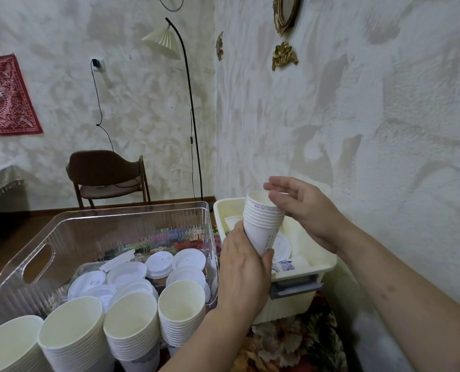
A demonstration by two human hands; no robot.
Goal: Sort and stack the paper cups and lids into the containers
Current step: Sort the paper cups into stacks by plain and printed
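Where floral cloth spreads, plastered walls, chair

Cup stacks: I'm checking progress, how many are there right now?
5: four stacks stand along the clear bin's near edge, one in the left hand. Others may be hidden.

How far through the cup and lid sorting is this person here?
Partway. Done: stacks of cups and white lids in the clear bin. In hand: left hand grips a nested cup stack, right hand at its rim. Left: loose cups and lids in the cream tub.
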